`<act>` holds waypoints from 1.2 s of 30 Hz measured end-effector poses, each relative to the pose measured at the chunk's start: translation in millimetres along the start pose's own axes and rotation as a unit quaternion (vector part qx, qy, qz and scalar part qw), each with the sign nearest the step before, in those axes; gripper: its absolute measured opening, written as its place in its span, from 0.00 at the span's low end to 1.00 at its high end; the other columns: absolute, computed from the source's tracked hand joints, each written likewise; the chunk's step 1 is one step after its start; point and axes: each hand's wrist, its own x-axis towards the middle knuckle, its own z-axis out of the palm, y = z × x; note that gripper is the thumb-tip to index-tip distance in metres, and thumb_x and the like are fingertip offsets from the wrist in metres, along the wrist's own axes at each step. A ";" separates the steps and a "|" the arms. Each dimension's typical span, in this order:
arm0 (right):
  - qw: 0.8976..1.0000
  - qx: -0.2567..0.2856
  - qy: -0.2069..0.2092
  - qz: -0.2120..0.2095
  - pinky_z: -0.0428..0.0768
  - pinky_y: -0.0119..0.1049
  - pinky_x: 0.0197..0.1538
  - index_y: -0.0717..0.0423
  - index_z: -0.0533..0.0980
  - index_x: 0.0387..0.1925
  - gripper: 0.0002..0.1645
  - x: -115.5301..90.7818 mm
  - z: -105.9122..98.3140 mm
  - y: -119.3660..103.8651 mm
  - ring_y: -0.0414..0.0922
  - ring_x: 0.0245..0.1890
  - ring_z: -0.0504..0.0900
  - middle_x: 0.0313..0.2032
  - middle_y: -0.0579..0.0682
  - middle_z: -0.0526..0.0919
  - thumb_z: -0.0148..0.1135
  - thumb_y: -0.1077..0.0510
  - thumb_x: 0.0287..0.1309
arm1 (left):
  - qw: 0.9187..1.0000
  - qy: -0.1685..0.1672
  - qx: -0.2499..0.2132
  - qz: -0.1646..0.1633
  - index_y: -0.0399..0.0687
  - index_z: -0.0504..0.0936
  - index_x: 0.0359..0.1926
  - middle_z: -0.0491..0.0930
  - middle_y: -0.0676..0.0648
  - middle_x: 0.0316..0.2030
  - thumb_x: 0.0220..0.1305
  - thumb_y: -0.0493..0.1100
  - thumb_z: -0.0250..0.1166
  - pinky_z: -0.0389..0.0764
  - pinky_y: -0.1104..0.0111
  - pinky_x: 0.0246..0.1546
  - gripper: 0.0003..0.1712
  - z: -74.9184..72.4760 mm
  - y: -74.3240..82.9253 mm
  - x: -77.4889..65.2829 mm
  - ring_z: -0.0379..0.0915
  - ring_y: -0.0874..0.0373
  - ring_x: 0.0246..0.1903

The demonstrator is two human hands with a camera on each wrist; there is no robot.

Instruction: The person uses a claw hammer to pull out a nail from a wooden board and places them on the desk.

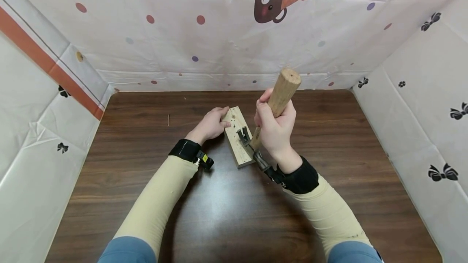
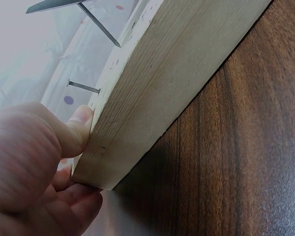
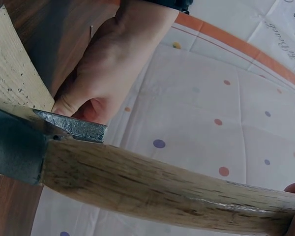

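My right hand [image 1: 276,127] grips a claw hammer by its thick wooden handle [image 1: 284,88], butt end up. The dark metal head [image 3: 14,142] is low over a pale wooden board [image 1: 235,119], its claw [image 3: 76,127] overlapping the board in the right wrist view. My left hand [image 1: 210,126] holds the board's far end, thumb on the top face and fingers around the end. In the left wrist view one nail [image 2: 83,87] stands in the board near my thumb. A second, slanted nail [image 2: 101,24] runs from the metal edge to the board's face.
A loose nail [image 1: 168,119] lies on the dark wooden table [image 1: 139,121], left of my left hand. White printed sheets [image 1: 175,44] rise behind the table and along both sides. Small dark marks dot the board's top face.
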 end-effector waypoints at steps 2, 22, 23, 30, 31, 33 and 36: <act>1.000 0.009 0.006 0.000 0.61 0.40 0.14 0.72 0.70 0.34 0.06 -1.3 -0.3 -0.8 0.48 0.09 0.61 0.21 0.50 0.72 0.55 0.69 0.64 | 1.000 0.000 0.000 0.001 0.41 0.58 0.84 0.61 0.35 0.79 0.80 0.47 0.63 0.59 0.54 0.78 0.41 0.1 -0.5 0.0 0.58 0.42 0.78; 0.997 0.056 0.031 -0.043 0.61 0.37 0.14 0.76 0.60 0.29 0.14 -9.0 -11.9 -17.6 0.43 0.08 0.58 0.10 0.50 0.62 0.56 0.69 0.60 | 0.999 0.030 -0.014 0.021 0.42 0.58 0.84 0.57 0.36 0.81 0.80 0.45 0.64 0.59 0.51 0.78 0.41 2.7 -1.9 -4.9 0.54 0.41 0.80; 0.997 0.059 0.033 -0.044 0.61 0.37 0.14 0.76 0.61 0.29 0.14 -8.1 -11.9 -18.6 0.43 0.08 0.58 0.10 0.50 0.62 0.56 0.70 0.60 | 0.998 0.046 -0.019 0.026 0.43 0.59 0.84 0.57 0.37 0.81 0.79 0.45 0.65 0.60 0.51 0.77 0.41 3.9 -2.3 -6.3 0.53 0.41 0.80; 0.995 0.080 0.030 -0.050 0.59 0.37 0.14 0.73 0.61 0.30 0.10 -3.4 -10.9 -26.6 0.41 0.08 0.57 0.09 0.49 0.59 0.54 0.71 0.60 | 0.964 0.214 -0.056 0.145 0.42 0.84 0.66 0.76 0.43 0.69 0.72 0.40 0.72 0.65 0.51 0.73 0.24 12.8 4.0 -26.0 0.64 0.45 0.73; 0.995 0.082 0.029 -0.051 0.59 0.37 0.14 0.73 0.61 0.30 0.10 -3.1 -10.6 -27.4 0.41 0.08 0.56 0.09 0.49 0.59 0.54 0.71 0.61 | 0.957 0.229 -0.056 0.168 0.42 0.86 0.62 0.80 0.44 0.65 0.71 0.39 0.72 0.67 0.52 0.72 0.20 14.7 6.0 -29.2 0.68 0.45 0.70; 0.995 0.086 0.029 -0.050 0.59 0.37 0.14 0.73 0.61 0.30 0.10 -2.6 -9.9 -28.9 0.41 0.08 0.56 0.09 0.49 0.59 0.54 0.71 0.60 | 0.946 0.242 -0.056 0.209 0.42 0.90 0.55 0.84 0.45 0.58 0.68 0.38 0.74 0.70 0.54 0.68 0.15 19.2 10.3 -35.5 0.73 0.46 0.64; 0.994 0.093 0.029 -0.047 0.59 0.37 0.14 0.72 0.61 0.29 0.10 -1.9 -8.9 -30.4 0.42 0.08 0.56 0.09 0.49 0.59 0.54 0.71 0.60 | 0.936 0.241 -0.053 0.250 0.43 0.91 0.51 0.87 0.45 0.52 0.67 0.36 0.73 0.72 0.56 0.66 0.12 26.6 16.5 -43.4 0.76 0.46 0.59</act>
